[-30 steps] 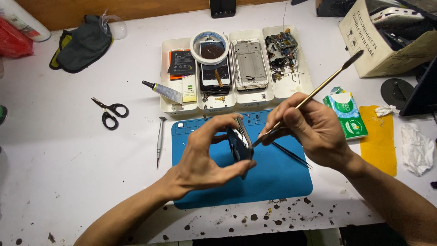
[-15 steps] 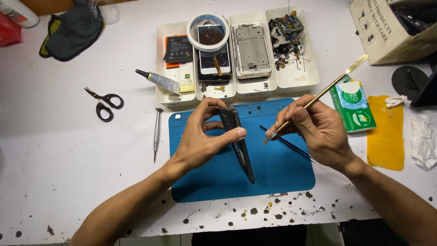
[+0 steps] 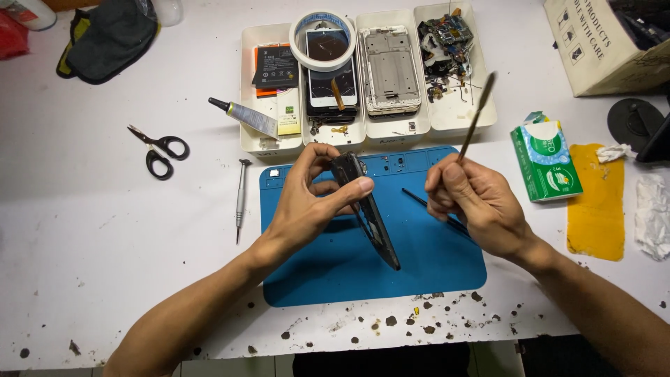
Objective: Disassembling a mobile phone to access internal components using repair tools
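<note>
My left hand (image 3: 310, 202) grips a dark phone frame (image 3: 370, 216) by its upper end, held edge-on and tilted above the blue work mat (image 3: 335, 269). My right hand (image 3: 474, 202) is closed around a thin brush-like tool (image 3: 477, 119), whose long handle points up and away. The tool's working end is hidden inside the fist, a short way right of the phone frame. A thin black stick (image 3: 419, 200) lies on the mat between the two hands.
White trays (image 3: 262, 143) behind the mat hold a battery, phones, a tape roll (image 3: 326, 42) and loose parts. A glue tube (image 3: 244, 116), scissors (image 3: 159, 148) and screwdriver (image 3: 241, 195) lie left. Tissue pack (image 3: 548, 159), yellow cloth (image 3: 595, 202) and cardboard box (image 3: 600, 45) stand right.
My right hand drew the tool back from the phone frame and swung its handle more upright. My left hand turned the frame edge-on and tilted it.
</note>
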